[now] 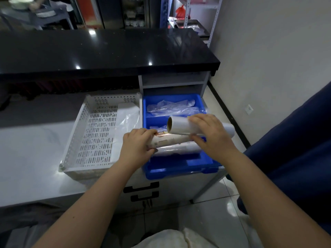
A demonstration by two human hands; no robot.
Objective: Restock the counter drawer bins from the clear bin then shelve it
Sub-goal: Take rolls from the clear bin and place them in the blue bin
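Note:
A blue divided bin sits in the pulled-out counter drawer. My right hand grips a white film roll with a cardboard core, held level just above the bin's middle. My left hand holds the left end of a labelled roll that lies across the bin beside another clear-wrapped roll. Crumpled clear plastic bags fill the bin's far compartment. A white perforated basket stands on the counter to the left of the drawer, with a thin plastic bag along its right side.
A black raised countertop runs behind the drawer. The white lower counter extends left. Two closed drawers with black handles sit below. A dark blue seat stands at the right, close to my right arm. Metal shelving stands far back.

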